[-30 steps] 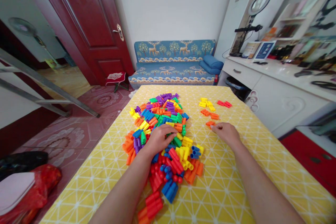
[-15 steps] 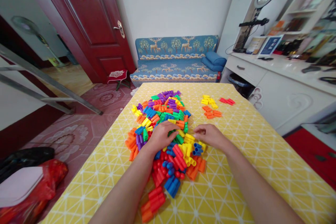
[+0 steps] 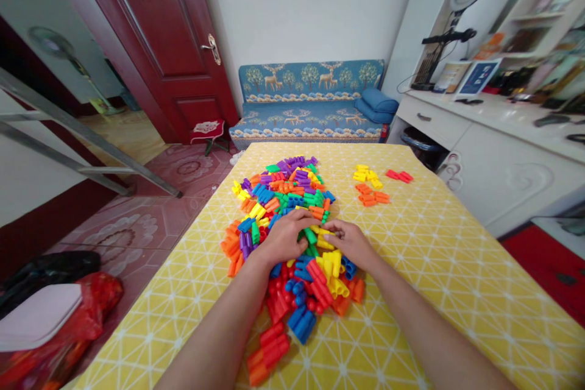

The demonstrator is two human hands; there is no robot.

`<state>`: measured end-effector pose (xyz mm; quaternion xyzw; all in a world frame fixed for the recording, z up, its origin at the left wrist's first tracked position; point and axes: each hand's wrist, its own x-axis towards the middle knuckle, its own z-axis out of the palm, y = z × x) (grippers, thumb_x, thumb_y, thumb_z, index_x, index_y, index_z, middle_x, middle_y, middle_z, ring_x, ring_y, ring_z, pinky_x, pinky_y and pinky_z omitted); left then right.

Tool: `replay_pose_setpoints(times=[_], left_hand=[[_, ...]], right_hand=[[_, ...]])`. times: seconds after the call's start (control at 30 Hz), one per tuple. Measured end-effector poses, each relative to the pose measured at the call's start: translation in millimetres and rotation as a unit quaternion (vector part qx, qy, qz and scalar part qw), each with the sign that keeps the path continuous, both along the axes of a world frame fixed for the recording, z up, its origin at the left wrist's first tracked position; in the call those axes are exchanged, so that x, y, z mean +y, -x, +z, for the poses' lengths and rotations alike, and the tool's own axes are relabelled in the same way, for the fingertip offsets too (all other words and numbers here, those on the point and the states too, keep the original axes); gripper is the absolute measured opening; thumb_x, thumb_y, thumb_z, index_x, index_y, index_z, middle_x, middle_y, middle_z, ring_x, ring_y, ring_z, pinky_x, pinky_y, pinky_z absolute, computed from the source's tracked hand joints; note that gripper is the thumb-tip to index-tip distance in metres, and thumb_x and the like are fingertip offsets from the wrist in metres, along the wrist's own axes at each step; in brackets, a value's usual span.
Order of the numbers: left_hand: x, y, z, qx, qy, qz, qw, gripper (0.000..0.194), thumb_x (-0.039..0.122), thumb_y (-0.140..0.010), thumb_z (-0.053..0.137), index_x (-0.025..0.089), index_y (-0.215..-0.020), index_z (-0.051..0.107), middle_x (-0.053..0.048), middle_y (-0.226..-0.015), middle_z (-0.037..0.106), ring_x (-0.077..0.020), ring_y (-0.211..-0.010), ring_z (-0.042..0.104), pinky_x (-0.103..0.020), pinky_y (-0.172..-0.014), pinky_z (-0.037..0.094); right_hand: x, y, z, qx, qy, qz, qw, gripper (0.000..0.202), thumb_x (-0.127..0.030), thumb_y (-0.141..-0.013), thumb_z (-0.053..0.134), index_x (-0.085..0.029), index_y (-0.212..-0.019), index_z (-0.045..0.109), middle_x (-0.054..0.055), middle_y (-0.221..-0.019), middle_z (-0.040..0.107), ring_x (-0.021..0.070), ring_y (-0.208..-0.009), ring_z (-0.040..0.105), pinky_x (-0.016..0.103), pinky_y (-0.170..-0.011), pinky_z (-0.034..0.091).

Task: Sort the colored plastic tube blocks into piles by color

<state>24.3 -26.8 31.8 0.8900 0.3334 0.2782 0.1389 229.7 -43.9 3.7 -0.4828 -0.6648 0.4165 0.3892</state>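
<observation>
A long pile of plastic building blocks, tube-shaped and in several colours, spreads over the table's middle. Over it arches my left hand, its fingers stretched toward the right and the thumb apart from them. Green blocks show beneath and between its fingers. My right hand has come in from the right, thumb and fingertips closed on a yellow block at the pile's edge. Further yellow blocks lie just below those fingers. The two hands' fingertips nearly meet.
Beyond my right hand lie small separate groups of yellow blocks, orange blocks and red blocks. They rest on a yellow patterned tablecloth. A blue sofa stands past the far edge, a white cabinet to the right.
My right hand has moved left into the pile's edge and closed on a yellow block. My left hand stays over the pile with only a slight shift. The camera view has shifted slightly.
</observation>
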Motion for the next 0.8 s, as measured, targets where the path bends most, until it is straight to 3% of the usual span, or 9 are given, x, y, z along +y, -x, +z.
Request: replay_pose_setpoints(times=[0.1, 0.3, 0.4, 0.47, 0.53, 0.63, 0.73, 0.8], left_hand=[[0.9, 0.8, -1.6, -0.005, 0.009, 0.02, 1.0, 0.055, 0.006, -0.066, 0.06, 0.024, -0.118, 0.062, -0.007, -0.118, 0.061, -0.0242, -0.11, 0.058, -0.037, -0.094, 0.049], [5.4, 1.1, -3.4, -0.072, 0.05, 0.055, 0.995, 0.029, 0.033, -0.085, 0.06, 0.023, -0.112, 0.064, -0.008, -0.113, 0.067, -0.0241, -0.106, 0.062, -0.037, -0.092, 0.05], [6.5, 1.3, -4.2, -0.113, 0.069, 0.077, 0.988, 0.029, 0.036, -0.085, 0.061, 0.021, -0.11, 0.065, -0.008, -0.11, 0.069, -0.0246, -0.103, 0.064, -0.038, -0.09, 0.051], [6.8, 2.2, -4.1, -0.148, 0.067, 0.091, 0.983, 0.028, 0.034, -0.085, 0.06, 0.02, -0.109, 0.064, -0.008, -0.108, 0.07, -0.0239, -0.101, 0.065, -0.038, -0.089, 0.052], [7.1, 3.6, -3.4, -0.183, 0.053, 0.1, 0.977, 0.027, 0.032, -0.087, 0.058, 0.021, -0.111, 0.064, -0.007, -0.111, 0.069, -0.0235, -0.104, 0.064, -0.038, -0.092, 0.051], [7.9, 6.1, -3.0, -0.239, 0.059, 0.119, 0.962, 0.033, 0.03, -0.089, 0.055, 0.025, -0.122, 0.059, -0.006, -0.112, 0.068, -0.0203, -0.093, 0.067, -0.037, -0.087, 0.054], [11.0, 8.3, -5.9, -0.307, 0.099, 0.154, 0.934, 0.036, 0.029, -0.09, 0.052, 0.026, -0.126, 0.055, -0.006, -0.11, 0.066, -0.0133, -0.067, 0.065, -0.03, -0.067, 0.057], [14.4, 9.8, -8.9, -0.338, 0.097, 0.181, 0.918, 0.035, 0.027, -0.089, 0.054, 0.026, -0.123, 0.056, -0.006, -0.115, 0.062, -0.0133, -0.071, 0.066, -0.029, -0.066, 0.057]], right_hand=[[0.0, 0.7, -2.3, 0.035, 0.013, 0.011, 0.999, 0.022, -0.034, -0.08, 0.06, -0.017, -0.094, 0.061, 0.0, -0.08, 0.064, 0.0135, -0.069, 0.06, 0.025, -0.062, 0.047], [-1.8, 5.0, 3.1, 0.105, 0.033, 0.015, 0.994, 0.026, -0.039, -0.083, 0.059, -0.019, -0.097, 0.056, 0.001, -0.083, 0.065, 0.0138, -0.074, 0.062, 0.025, -0.066, 0.049], [-0.6, 4.6, 9.1, 0.113, 0.011, -0.018, 0.993, 0.026, -0.041, -0.082, 0.059, -0.02, -0.096, 0.054, 0.001, -0.08, 0.065, 0.0145, -0.07, 0.062, 0.026, -0.064, 0.049], [2.9, -2.1, 10.0, 0.094, -0.026, -0.077, 0.992, 0.027, -0.043, -0.083, 0.056, -0.021, -0.097, 0.052, 0.003, -0.083, 0.066, 0.0158, -0.07, 0.063, 0.027, -0.065, 0.049], [7.8, -14.1, 7.8, 0.004, -0.083, -0.172, 0.982, 0.026, -0.042, -0.083, 0.054, -0.021, -0.099, 0.052, 0.004, -0.087, 0.067, 0.0177, -0.073, 0.063, 0.029, -0.067, 0.049], [13.8, -34.1, 1.9, -0.226, -0.155, -0.265, 0.924, 0.02, -0.031, -0.083, 0.053, -0.022, -0.101, 0.057, 0.006, -0.096, 0.066, 0.0208, -0.084, 0.061, 0.031, -0.071, 0.045], [15.5, -44.6, -1.8, -0.359, -0.16, -0.224, 0.892, 0.014, -0.022, -0.078, 0.056, -0.023, -0.092, 0.06, 0.005, -0.102, 0.064, 0.0218, -0.094, 0.059, 0.03, -0.072, 0.043], [15.4, -45.6, -1.9, -0.379, -0.145, -0.201, 0.891, 0.01, -0.024, -0.077, 0.059, -0.023, -0.086, 0.061, 0.004, -0.102, 0.064, 0.0213, -0.095, 0.058, 0.029, -0.071, 0.042]])
